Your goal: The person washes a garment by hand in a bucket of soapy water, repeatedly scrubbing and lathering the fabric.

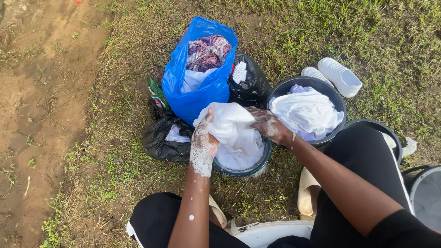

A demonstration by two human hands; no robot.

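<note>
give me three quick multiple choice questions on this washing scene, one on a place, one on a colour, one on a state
1. Where do the white shoes lie?
A. in the blue bag
B. on the grass behind the dark basin
C. in a hand

2. What colour is the bag with patterned cloth?
A. blue
B. red
C. yellow

3. How do the hands look?
A. dry
B. gloved
C. soapy

Answers:
1 B, they sit on grass past the dark basin.
2 A, its plastic is bright blue.
3 C, suds coat the left hand and right hand gripping the white cloth.
</note>
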